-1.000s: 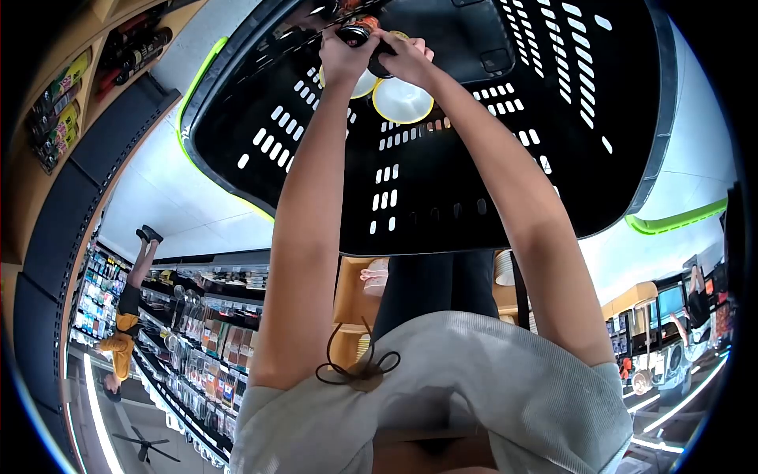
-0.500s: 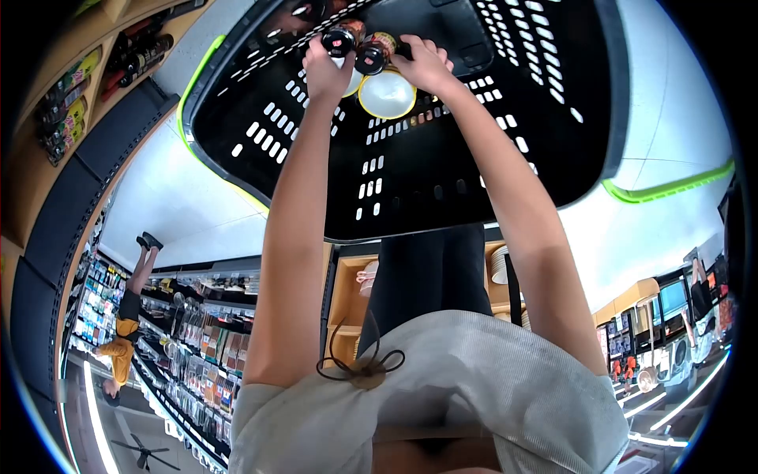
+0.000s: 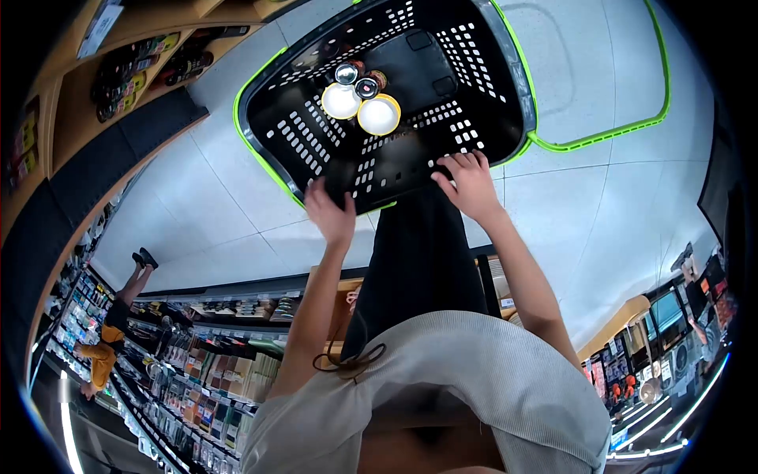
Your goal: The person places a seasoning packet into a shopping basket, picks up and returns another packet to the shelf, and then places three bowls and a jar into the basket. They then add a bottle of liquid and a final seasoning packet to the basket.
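A black shopping basket with a green rim (image 3: 268, 150) stands on the white tiled floor. Inside it, at the far end, are two yellow tubs with white lids (image 3: 341, 100) (image 3: 378, 115) and two dark bottles (image 3: 346, 73) (image 3: 367, 85) standing upright beside them. My left hand (image 3: 332, 215) hovers at the basket's near rim, fingers apart and holding nothing. My right hand (image 3: 467, 183) is spread over the near edge of the basket, also holding nothing. The basket's green handle (image 3: 632, 126) lies out on the floor to the right.
Wooden shelves with bottles (image 3: 142, 67) run along the upper left. Behind me are store shelves full of goods (image 3: 205, 371) and a person in a yellow top (image 3: 106, 347) at the far left. My grey shirt (image 3: 474, 379) fills the bottom.
Both hands have let go of the two bottles, which now stand in the basket, and have drawn back to its near rim. The view has pulled away from the basket.
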`<state>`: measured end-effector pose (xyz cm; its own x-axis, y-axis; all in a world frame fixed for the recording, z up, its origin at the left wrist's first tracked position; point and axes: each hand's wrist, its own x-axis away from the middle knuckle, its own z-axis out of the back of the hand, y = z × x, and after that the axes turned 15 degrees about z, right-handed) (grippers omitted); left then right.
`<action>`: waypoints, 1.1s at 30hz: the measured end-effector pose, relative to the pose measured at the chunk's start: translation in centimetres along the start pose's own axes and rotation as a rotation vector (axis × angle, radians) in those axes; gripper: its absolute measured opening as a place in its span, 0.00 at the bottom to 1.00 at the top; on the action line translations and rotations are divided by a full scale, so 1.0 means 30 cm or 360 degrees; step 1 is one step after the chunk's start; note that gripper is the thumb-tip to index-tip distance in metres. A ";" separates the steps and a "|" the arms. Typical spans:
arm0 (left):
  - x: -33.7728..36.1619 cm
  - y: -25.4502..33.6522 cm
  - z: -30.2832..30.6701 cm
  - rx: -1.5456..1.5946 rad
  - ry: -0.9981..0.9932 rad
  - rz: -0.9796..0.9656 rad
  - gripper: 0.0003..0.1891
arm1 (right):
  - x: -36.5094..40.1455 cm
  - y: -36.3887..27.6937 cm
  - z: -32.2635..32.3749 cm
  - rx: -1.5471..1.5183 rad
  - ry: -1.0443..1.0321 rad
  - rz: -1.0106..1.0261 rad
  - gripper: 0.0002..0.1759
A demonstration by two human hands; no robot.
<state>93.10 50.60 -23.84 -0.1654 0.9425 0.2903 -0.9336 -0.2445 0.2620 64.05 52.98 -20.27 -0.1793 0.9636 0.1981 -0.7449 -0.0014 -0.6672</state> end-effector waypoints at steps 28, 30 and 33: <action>-0.004 -0.219 0.106 0.1349 -0.1447 0.0719 0.22 | 1.231 -0.371 -0.208 -0.0018 -0.0484 -0.0817 0.18; 0.080 -0.178 0.081 0.1520 -0.1364 0.0660 0.16 | 1.329 -0.468 -0.234 -0.0220 -0.0461 -0.0981 0.20; 0.191 -0.194 0.067 0.1335 -0.1556 0.0501 0.14 | 1.429 -0.544 -0.280 -0.0382 -0.0471 -0.1073 0.21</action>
<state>98.23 56.98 -21.87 0.2885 0.3554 0.8891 -0.3610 -0.8196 0.4448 73.92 96.56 -6.91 0.0739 0.6240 0.7779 -0.6005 0.6506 -0.4649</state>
